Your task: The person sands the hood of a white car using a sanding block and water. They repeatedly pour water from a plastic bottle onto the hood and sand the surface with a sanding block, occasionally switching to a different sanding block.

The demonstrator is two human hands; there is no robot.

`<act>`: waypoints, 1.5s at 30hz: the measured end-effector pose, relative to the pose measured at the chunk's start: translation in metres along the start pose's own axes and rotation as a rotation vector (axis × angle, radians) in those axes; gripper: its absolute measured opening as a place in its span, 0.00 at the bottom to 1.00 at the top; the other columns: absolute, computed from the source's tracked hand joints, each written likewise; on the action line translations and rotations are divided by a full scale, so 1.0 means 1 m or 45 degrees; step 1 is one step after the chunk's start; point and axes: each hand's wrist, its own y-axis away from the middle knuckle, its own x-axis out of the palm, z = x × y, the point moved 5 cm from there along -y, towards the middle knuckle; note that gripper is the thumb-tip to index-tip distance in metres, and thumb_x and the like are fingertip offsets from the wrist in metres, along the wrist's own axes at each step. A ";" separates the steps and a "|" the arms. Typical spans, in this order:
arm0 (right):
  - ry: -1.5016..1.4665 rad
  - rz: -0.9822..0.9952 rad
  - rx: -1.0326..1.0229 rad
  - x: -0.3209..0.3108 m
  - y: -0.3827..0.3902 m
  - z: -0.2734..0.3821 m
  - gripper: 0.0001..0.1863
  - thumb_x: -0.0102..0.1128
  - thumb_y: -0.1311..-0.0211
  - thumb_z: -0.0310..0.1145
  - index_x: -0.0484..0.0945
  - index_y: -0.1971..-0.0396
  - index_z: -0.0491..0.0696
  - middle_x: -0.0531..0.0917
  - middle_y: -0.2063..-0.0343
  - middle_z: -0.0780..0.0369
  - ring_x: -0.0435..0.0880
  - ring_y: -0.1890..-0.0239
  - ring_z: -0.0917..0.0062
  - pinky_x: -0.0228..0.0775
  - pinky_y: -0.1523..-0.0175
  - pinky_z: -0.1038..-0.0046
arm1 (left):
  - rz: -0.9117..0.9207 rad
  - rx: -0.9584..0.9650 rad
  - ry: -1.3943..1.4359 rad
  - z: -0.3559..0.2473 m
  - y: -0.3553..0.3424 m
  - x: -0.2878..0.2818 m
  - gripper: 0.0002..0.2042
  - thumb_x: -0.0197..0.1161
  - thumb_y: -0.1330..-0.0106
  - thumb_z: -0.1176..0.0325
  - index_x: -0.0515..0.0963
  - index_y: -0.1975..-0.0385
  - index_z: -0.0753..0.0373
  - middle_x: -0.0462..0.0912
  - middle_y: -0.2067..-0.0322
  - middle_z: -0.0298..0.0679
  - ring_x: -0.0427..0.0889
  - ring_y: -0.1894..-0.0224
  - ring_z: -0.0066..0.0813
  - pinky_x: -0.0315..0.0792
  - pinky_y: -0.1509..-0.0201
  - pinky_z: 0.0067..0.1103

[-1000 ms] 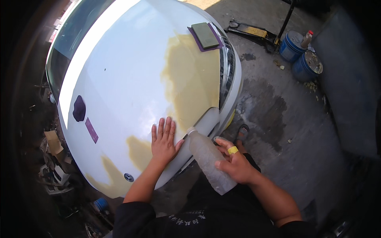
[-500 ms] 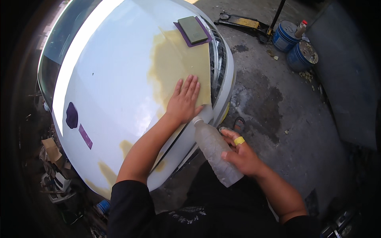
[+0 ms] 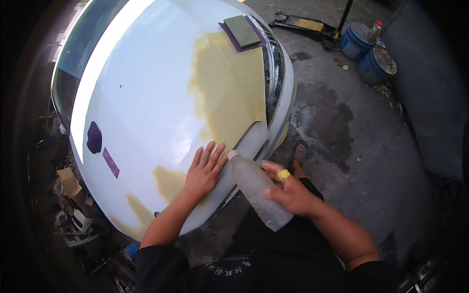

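Observation:
My left hand (image 3: 205, 173) lies flat and open on the white car hood (image 3: 141, 102), at the lower edge of a large beige sanded patch (image 3: 224, 83). In my right hand (image 3: 288, 193) is a cloudy, translucent plastic bottle (image 3: 256, 190), tilted with its capped top beside my left fingers; a yellow band is around one right finger. A green block (image 3: 241, 30) on a purple sheet (image 3: 232, 45) rests at the hood's far right. A dark purple cloth (image 3: 94, 136) and a purple strip (image 3: 111, 162) lie at its left.
A floor jack (image 3: 305, 24) and two blue buckets (image 3: 355, 44) stand on the stained floor at back right, beside a large dark panel (image 3: 425, 93). My sandalled foot (image 3: 299, 151) shows below. Cardboard (image 3: 71, 183) and assorted parts are piled at the left.
My left hand slid up onto the beige patch half a second ago and is now back lower and to the left. My right hand still grips the bottle.

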 end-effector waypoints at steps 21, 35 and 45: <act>-0.056 -0.028 0.011 -0.007 0.011 -0.002 0.40 0.61 0.39 0.29 0.52 0.30 0.38 0.64 0.33 0.49 0.64 0.31 0.64 0.57 0.29 0.65 | -0.101 -0.236 -0.085 -0.007 -0.084 0.007 0.35 0.52 0.30 0.51 0.53 0.26 0.56 0.49 0.24 0.35 0.42 0.22 0.35 0.34 0.21 0.41; -0.015 -0.048 0.022 -0.008 0.020 -0.003 0.41 0.63 0.41 0.29 0.53 0.30 0.39 0.65 0.34 0.47 0.64 0.30 0.62 0.57 0.29 0.65 | -0.214 -0.539 -0.090 0.004 -0.008 0.014 0.46 0.55 0.35 0.42 0.48 0.27 0.72 0.44 0.25 0.54 0.38 0.22 0.49 0.31 0.22 0.43; 0.040 -0.118 0.001 -0.011 0.033 0.020 0.40 0.62 0.40 0.26 0.52 0.30 0.38 0.65 0.35 0.50 0.65 0.32 0.67 0.57 0.29 0.65 | -0.193 -0.679 -0.062 0.004 -0.162 -0.013 0.46 0.45 0.32 0.36 0.46 0.27 0.71 0.42 0.25 0.53 0.34 0.22 0.47 0.29 0.22 0.44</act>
